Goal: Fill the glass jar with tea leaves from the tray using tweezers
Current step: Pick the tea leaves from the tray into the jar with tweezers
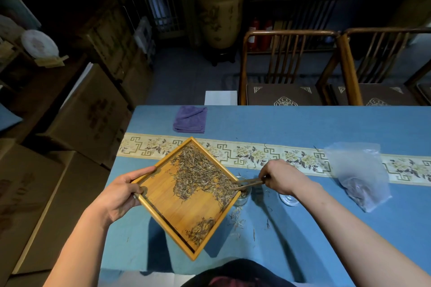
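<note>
Left hand [121, 196] grips the left corner of the tray [172, 212], thumb on the rim and fingers curled beneath, holding it tilted above the counter [291, 123]. Right hand [283, 178] pinches the tweezers [248, 183], fingers closed around them; their tips lie at the tray's right corner, in the tea leaves [200, 175]. The jar [243, 194] stands on the counter just under that corner, partly hidden by it. Loose leaves lie beside it. Box markings at left are unreadable.
</note>
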